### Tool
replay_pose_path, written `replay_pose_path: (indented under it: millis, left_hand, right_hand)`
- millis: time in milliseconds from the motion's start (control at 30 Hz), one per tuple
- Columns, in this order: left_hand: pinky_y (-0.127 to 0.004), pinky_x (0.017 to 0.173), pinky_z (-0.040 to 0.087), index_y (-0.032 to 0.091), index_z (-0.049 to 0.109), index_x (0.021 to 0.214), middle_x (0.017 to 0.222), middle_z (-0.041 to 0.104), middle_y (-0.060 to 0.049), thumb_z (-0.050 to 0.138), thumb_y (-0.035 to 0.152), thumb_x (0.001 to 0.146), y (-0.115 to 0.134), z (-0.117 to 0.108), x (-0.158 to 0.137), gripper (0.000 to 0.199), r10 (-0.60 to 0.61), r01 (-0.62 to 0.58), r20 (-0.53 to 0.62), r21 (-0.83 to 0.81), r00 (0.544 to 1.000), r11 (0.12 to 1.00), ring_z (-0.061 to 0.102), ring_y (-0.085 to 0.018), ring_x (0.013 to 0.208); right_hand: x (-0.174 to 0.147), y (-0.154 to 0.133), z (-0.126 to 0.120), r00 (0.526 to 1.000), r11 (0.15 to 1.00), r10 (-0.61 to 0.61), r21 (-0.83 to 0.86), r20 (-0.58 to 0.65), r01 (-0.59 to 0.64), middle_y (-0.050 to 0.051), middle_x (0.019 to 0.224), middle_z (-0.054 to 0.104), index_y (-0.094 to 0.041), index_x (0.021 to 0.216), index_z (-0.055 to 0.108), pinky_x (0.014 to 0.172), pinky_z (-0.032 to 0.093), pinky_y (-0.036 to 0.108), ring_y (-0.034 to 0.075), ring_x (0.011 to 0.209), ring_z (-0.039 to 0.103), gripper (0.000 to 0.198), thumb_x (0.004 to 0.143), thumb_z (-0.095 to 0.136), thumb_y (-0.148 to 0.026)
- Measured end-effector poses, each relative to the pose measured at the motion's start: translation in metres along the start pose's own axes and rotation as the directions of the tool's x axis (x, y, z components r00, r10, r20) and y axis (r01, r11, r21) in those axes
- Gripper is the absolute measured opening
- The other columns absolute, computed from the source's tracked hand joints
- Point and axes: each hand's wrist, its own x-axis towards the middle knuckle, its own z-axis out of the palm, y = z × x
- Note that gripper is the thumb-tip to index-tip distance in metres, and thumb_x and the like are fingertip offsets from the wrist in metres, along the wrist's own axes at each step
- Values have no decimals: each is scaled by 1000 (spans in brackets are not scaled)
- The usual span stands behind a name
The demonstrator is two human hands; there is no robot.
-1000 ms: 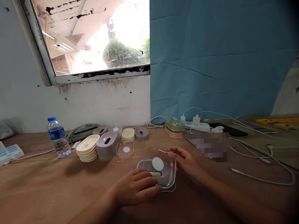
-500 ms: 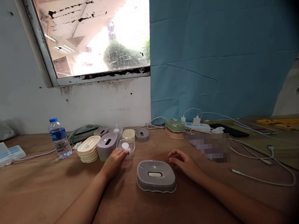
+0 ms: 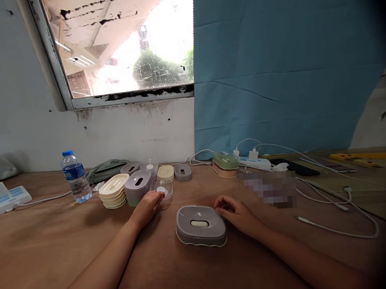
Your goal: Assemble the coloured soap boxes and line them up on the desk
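Observation:
A grey, rounded plastic box [image 3: 202, 232] sits in front of me on the table, with a cream bar in its oval slot and a wavy cream rim below. My right hand [image 3: 233, 211] is at its far right edge, fingers loosely curled and apart; whether the fingertips touch it is hard to tell. Farther left, my left hand [image 3: 149, 205] has its fingers closed at the near side of a clear plastic cover [image 3: 162, 186] with a white round spot. Just left of that cover stands a lilac slotted cover stack [image 3: 138, 188].
A cream tray stack [image 3: 113, 186], a water bottle [image 3: 74, 176] and a green pouch [image 3: 108, 169] stand left. Behind are a small cream cover [image 3: 166, 172] and a grey one [image 3: 183, 172]. A green box [image 3: 225, 161], power strip [image 3: 255, 162] and cables [image 3: 340, 233] lie right.
My right hand has moved slightly left, up to the grey box's edge. My left hand has drawn back a little by the clear cover. The grey box stays put.

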Motion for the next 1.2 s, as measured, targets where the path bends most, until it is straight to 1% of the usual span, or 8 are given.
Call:
replay_pose_path:
  millis: [267, 500, 700, 967, 1033, 1067, 1133, 1200]
  left_hand:
    - [-29, 77, 44, 21, 53, 98, 91, 62, -5, 37, 21, 87, -1, -1, -2, 19, -37, 38, 27, -28, 999, 999, 57, -17, 86]
    - [-31, 83, 44, 22, 55, 102, 101, 63, -6, 35, 23, 88, -6, 2, -2, 25, -9, 10, 30, -27, 1000, 1000, 56, -18, 94]
    - [-31, 82, 45, 21, 55, 102, 100, 64, -5, 36, 23, 88, -6, 0, -2, 24, 1, 0, 48, -29, 999, 1000, 57, -17, 92]
    - [-30, 82, 45, 20, 56, 101, 101, 63, -6, 35, 23, 88, -5, -3, -2, 24, -7, 10, 66, -43, 998, 999, 56, -17, 93]
    - [-32, 84, 44, 20, 55, 101, 100, 62, -6, 34, 22, 88, -5, -2, -2, 25, -4, 6, 69, -38, 998, 999, 55, -18, 93]
    - [-34, 87, 43, 19, 55, 101, 100, 62, -6, 35, 21, 88, -5, -1, -1, 24, 3, -1, 67, -28, 998, 1000, 55, -18, 94]
    - [-39, 95, 36, 19, 54, 103, 101, 61, -6, 37, 21, 87, -3, -1, -1, 24, 27, -27, 41, -5, 999, 1000, 53, -19, 96]
    - [-43, 101, 28, 19, 52, 105, 105, 58, -7, 39, 21, 85, 5, -2, -1, 24, 49, -49, -16, -5, 999, 999, 50, -20, 101]
  right_hand:
    - [-1, -1, 0, 1000, 1000, 11, -7, -6, -11, 1, 72, 58, -19, 72, 54, 58, 43, 26, 15, 68, 54, 7, 73, 52, -25]
    - [0, 1, 1, 1000, 1000, 15, -9, 7, -15, 0, 71, 57, -19, 73, 54, 58, 43, 25, 14, 67, 53, 7, 73, 51, -24]
    - [-1, 3, 1, 1000, 1000, 13, -14, 13, -12, 0, 72, 57, -19, 73, 54, 58, 43, 25, 15, 68, 54, 7, 73, 51, -25]
    - [0, -1, -2, 999, 999, -36, -28, 39, 37, 2, 74, 57, -18, 75, 54, 62, 45, 27, 16, 70, 54, 13, 76, 51, -31]
    - [-2, -3, -5, 992, 996, -87, -4, 91, 88, 4, 84, 58, -18, 84, 55, 69, 46, 30, 18, 77, 55, 18, 77, 51, -34]
    - [-4, -4, -6, 982, 992, -128, 9, 138, 128, 6, 93, 57, -18, 91, 55, 75, 45, 31, 19, 85, 55, 24, 75, 54, -36]
    - [-8, -8, -6, 946, 980, -192, 3, 261, 198, 8, 115, 48, -20, 110, 50, 90, 39, 36, 24, 105, 47, 48, 68, 63, -40]
    - [-12, -11, -4, 914, 978, -163, -64, 371, 200, 9, 130, 35, -24, 124, 40, 99, 30, 40, 28, 119, 35, 74, 58, 71, -42]
